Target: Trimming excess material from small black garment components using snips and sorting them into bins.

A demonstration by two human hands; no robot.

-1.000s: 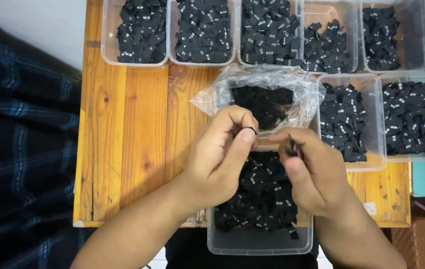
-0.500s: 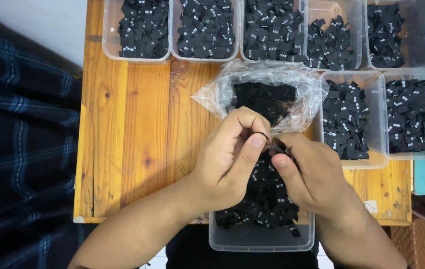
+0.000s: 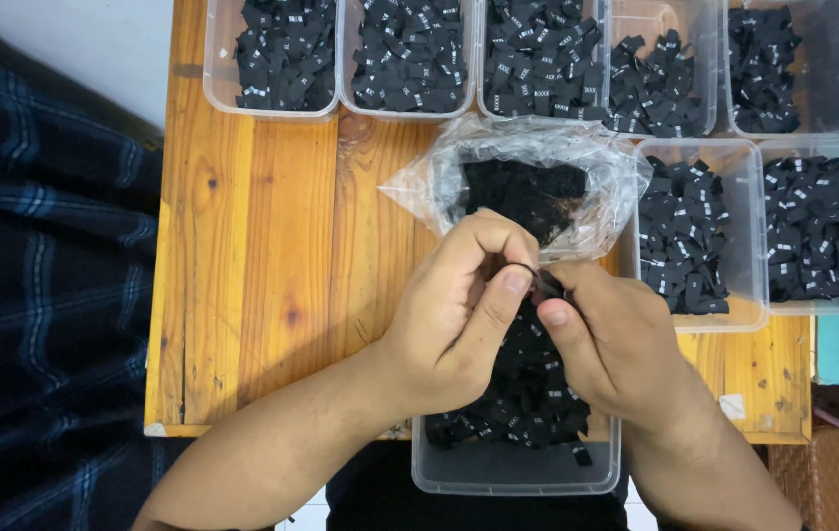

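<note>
Both hands meet above the near clear tub [image 3: 516, 470] of black labels. The left hand [image 3: 459, 315] and right hand [image 3: 611, 339] each pinch one small black label [image 3: 543, 282] between thumb and fingers, fingers curled close. Just beyond lies a clear plastic bag [image 3: 527, 182] on the wooden table [image 3: 262, 246].

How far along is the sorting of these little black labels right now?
Done, by the look of it: the clear tubs along the back and right of the wooden table already hold heaps of black labels. In hand: the left hand and right hand pinch one small black piece between them. Left: the plastic bag still holds a dark clump, and the near tub is still full.
</note>
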